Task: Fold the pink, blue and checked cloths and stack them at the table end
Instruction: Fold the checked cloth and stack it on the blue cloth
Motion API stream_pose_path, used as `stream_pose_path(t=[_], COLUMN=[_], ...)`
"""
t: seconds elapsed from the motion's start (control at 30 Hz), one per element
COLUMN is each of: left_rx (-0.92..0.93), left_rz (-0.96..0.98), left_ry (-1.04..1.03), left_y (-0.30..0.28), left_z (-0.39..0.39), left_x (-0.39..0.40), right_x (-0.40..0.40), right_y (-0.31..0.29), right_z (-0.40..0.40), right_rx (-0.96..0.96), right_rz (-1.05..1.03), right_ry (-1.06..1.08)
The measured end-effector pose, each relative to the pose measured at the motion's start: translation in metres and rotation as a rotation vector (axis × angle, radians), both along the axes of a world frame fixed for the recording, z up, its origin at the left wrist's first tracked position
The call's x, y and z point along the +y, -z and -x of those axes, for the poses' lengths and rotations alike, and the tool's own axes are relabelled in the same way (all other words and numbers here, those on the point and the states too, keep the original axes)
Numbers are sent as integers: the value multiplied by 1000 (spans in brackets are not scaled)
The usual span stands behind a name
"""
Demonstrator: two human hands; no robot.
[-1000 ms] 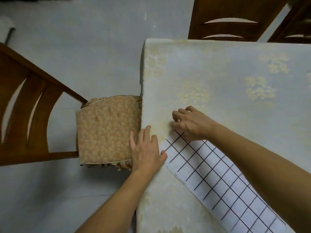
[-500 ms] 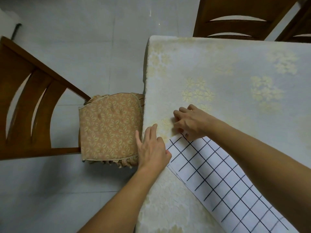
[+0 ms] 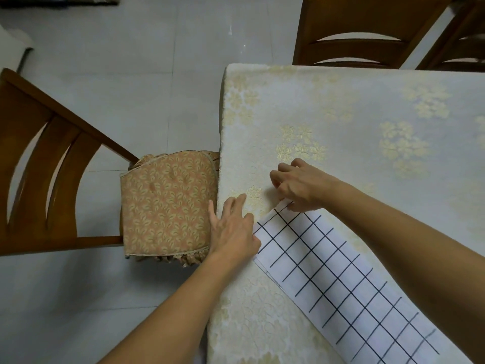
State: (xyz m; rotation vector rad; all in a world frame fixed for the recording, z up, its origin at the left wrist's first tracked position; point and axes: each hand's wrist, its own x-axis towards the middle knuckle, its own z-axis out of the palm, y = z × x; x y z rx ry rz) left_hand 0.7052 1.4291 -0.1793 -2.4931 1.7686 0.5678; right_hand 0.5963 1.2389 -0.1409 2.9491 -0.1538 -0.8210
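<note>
The white checked cloth [image 3: 338, 279] with thin black lines lies folded into a long strip on the table [image 3: 341, 106], running from near the table's left edge down to the lower right. My right hand [image 3: 301, 187] pinches the strip's far top corner. My left hand [image 3: 233, 229] lies with straight fingers at the table's left edge, its thumb side touching the strip's near corner. No pink or blue cloth is in view.
A wooden chair [image 3: 52, 179] with a patterned seat cushion [image 3: 168, 206] stands tight against the table's left edge. Two more wooden chairs [image 3: 367, 35] stand at the table's far end. A pale floral tablecloth covers the table; grey floor tiles [image 3: 131, 88] lie to the left.
My right hand has lifted slightly and now pinches the corner of the checked strip instead of pressing on it. My left hand has barely moved.
</note>
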Motion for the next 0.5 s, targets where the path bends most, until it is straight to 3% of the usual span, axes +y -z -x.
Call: stream_pose_path(t=[0.1, 0.2, 0.5], left_rx=[15, -13, -185], left_rz=[11, 69, 347], left_ry=[-4, -30, -56], left_y=[-4, -11, -74], left_z=[-1, -10, -60], left_x=[-5, -13, -62], right_x=[-5, -11, -32], right_y=[-5, -8, -64], right_z=[3, 8, 3], right_rx=[-26, -172, -550], right_rz=[-17, -19, 202], right_ry=[8, 29, 180])
